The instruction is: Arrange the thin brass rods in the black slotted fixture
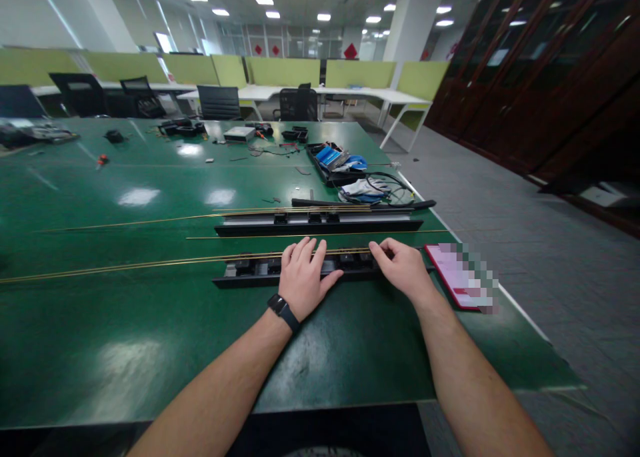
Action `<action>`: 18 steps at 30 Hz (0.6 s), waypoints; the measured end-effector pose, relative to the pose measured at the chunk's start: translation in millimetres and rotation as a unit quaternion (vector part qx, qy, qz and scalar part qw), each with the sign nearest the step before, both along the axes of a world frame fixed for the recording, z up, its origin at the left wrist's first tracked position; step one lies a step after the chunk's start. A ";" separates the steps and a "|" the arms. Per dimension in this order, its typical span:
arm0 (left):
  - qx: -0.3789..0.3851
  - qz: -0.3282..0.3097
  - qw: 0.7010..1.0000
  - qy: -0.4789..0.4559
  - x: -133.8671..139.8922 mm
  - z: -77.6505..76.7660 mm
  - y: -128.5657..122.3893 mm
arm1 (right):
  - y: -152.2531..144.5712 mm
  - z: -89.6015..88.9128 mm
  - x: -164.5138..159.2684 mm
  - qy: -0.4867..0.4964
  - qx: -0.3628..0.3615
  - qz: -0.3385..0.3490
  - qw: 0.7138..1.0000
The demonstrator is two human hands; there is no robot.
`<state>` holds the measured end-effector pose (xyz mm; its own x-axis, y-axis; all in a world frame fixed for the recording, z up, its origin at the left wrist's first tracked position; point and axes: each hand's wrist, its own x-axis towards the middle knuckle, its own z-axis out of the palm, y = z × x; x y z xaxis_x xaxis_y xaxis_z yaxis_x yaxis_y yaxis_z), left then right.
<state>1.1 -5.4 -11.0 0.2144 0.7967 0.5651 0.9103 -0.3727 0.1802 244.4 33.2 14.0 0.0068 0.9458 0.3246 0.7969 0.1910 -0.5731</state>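
A long black and silver rail point(260, 282) with several dark blocks along it lies crosswise on the table in front of me. Thin brass-coloured rods point(150, 264) run along its far side and stick out far to the left. My left hand point(305, 277) rests over the middle of the rail, fingers stretched out and thumb apart, fingertips on the rods. Near the rail's right end, my right hand point(400, 264) pinches the end of a rod between thumb and forefinger; the exact grip is partly hidden. A second black and silver rail point(320, 227) lies behind, with more rods on it.
A single rod point(240, 236) lies between the two rails. Right of my right hand is a red-edged phone or tablet point(457, 280), partly blurred out. Farther back are a black tray point(325, 170) with blue packets, white gloves point(365, 189) and black cable point(400, 187). The table's right edge is close.
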 end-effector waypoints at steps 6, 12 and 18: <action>0.002 -0.002 1.000 -0.005 0.1 -0.2 0.2 | -0.7 -0.9 -1.1 -0.004 0.003 0.018 1.000; -0.001 0.000 1.000 0.000 -0.1 -0.2 0.1 | 1.0 -2.4 -0.3 -0.006 0.005 0.024 1.000; -0.001 -0.002 1.000 -0.003 -0.3 -0.8 0.5 | 1.1 -1.5 -0.4 -0.003 0.008 0.023 1.000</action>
<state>0.8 -4.9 -11.9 0.2141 0.7974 0.5642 0.9075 -0.3760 0.1871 244.0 34.4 12.5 -0.0378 0.9395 0.3404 0.7905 0.2365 -0.5650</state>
